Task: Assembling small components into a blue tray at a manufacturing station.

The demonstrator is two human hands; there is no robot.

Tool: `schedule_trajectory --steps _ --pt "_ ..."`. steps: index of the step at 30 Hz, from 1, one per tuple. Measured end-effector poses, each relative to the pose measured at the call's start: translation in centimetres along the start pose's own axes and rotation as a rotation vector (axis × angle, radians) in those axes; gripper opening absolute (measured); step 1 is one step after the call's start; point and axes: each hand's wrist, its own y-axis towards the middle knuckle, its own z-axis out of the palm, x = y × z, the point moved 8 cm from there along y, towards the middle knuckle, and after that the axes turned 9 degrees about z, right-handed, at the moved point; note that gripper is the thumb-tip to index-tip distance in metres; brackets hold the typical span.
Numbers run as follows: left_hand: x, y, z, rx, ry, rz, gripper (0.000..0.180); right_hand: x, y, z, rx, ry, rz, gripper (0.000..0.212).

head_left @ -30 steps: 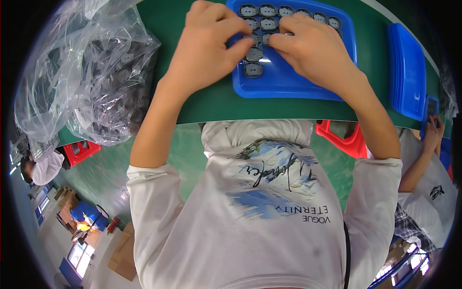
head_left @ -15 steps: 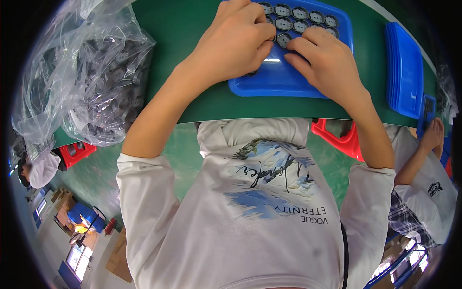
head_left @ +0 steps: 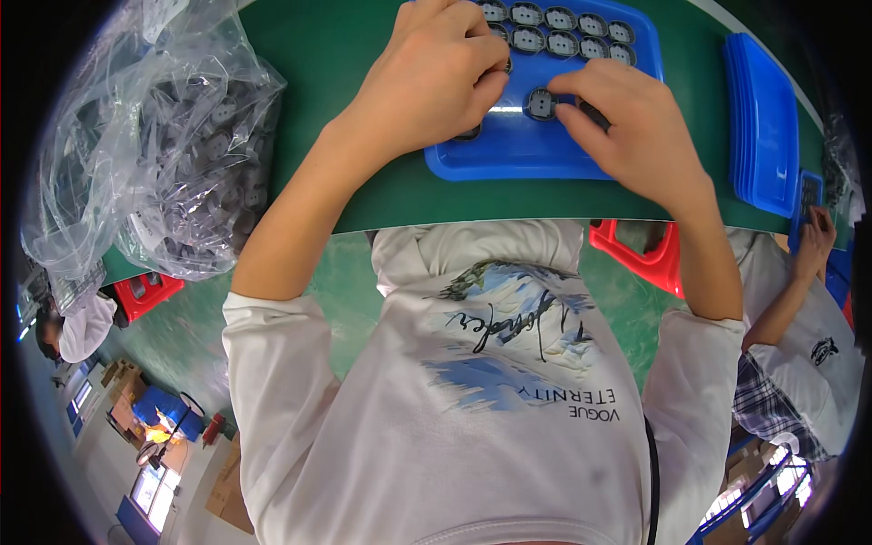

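A shallow blue tray [head_left: 518,162] lies on the green table, with several small round grey plastic parts with dark rims [head_left: 562,43] set in rows along its far side. My right hand [head_left: 636,123] pinches one round grey part [head_left: 542,104] between thumb and forefinger over the tray's middle. Another dark part [head_left: 595,115] shows under that hand's curled fingers. Over the tray's left side, my left hand [head_left: 431,77] has its fingers closed; a part's edge shows beside its fingertips, and whether they grip it is hidden. Near its wrist lies one more part [head_left: 469,133].
A clear plastic bag [head_left: 204,173] full of similar grey parts stands on the left. Stacked blue trays [head_left: 761,127] are at the right. Beyond them, a co-worker's hands [head_left: 817,232] are at another small tray. A red stool [head_left: 640,254] is below the table's front edge.
My right hand has drawn the grey part towards me, away from the rows. My left hand has shifted slightly left, fingers still closed.
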Motion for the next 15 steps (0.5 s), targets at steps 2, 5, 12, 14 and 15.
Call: schedule_trajectory --steps 2,5,12,14,15 --pt "-0.9 -0.4 -0.8 -0.194 0.009 0.210 0.006 0.0 0.1 0.1 0.074 -0.089 -0.093 0.021" --pt "-1.5 0.0 -2.1 -0.233 -0.040 0.226 0.007 -0.2 0.2 0.6 0.054 -0.100 -0.119 0.022" --pt "0.4 -1.6 -5.0 -0.007 0.102 -0.289 0.013 0.3 0.4 1.3 -0.043 -0.106 -0.126 0.024" --pt "0.6 -2.6 -5.6 -0.058 0.116 -0.326 0.013 0.6 0.3 1.6 -0.034 -0.094 -0.186 0.026" --pt "0.5 -2.9 -5.6 -0.059 0.116 -0.323 0.013 0.6 0.2 1.8 -0.037 -0.096 -0.185 0.026"
